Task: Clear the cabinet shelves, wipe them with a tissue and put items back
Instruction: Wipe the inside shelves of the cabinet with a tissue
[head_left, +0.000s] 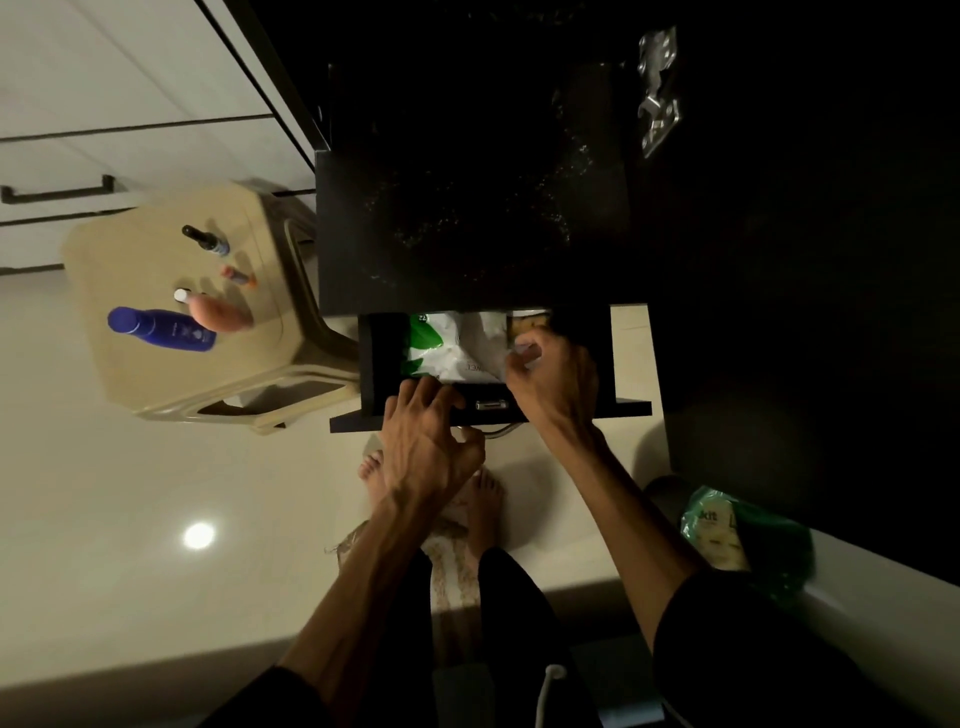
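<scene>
- Gripping the front edge of the open black drawer (376, 358): left hand (426, 431), fingers curled over it.
- Right hand (550, 374) reaches inside, at the drawer's right end; grip unclear.
- White-and-green plastic packet (457, 345) lies inside the drawer.
- Blue bottle (161, 327) on the beige plastic stool (130, 374).

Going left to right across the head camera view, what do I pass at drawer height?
Blue spray bottle → pink bottle → beige stool → white and green packet in the open drawer → right hand.
</scene>
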